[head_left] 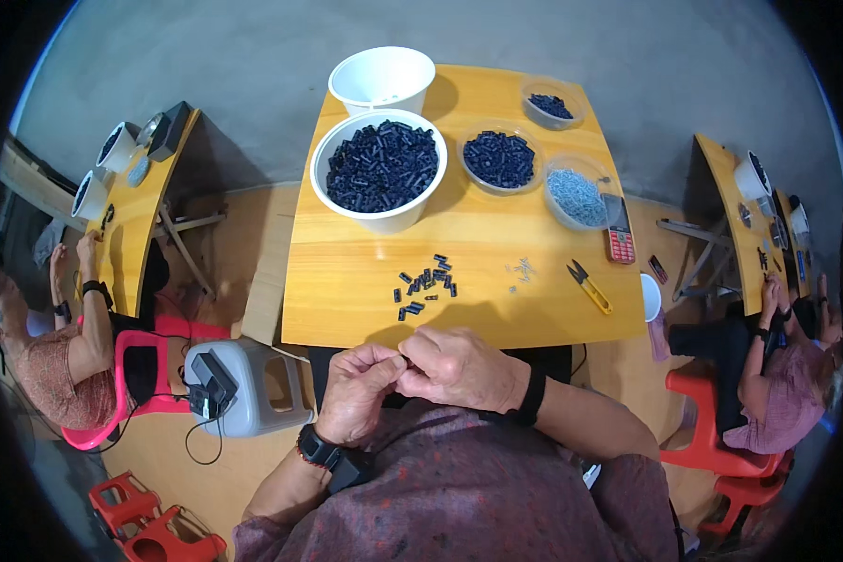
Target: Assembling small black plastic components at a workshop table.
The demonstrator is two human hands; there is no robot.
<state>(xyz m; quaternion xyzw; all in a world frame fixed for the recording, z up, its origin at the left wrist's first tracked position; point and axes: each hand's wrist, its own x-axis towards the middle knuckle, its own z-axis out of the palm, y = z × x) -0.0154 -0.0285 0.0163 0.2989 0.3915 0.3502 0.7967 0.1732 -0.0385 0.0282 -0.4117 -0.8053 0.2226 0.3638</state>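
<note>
My left hand [358,386] and my right hand [468,368] meet just off the near edge of the table. Both are closed, fingertips pressed together around something small; a dark speck shows between them, but its kind is hidden. Just beyond my hands lies a loose heap of small black plastic pieces [428,279]. To its right is a little scatter of tiny silvery bits [523,273]. A pair of yellow-handled thread snips [591,289] rests farther right, blades pointing away from me.
A white bucket [320,183] full of black pieces stands behind the heap, with another white bucket [347,75] farther back. Clear tubs [496,190] hold black pieces and silvery bits. A red phone [620,242] lies at the right edge. People sit at tables on both sides.
</note>
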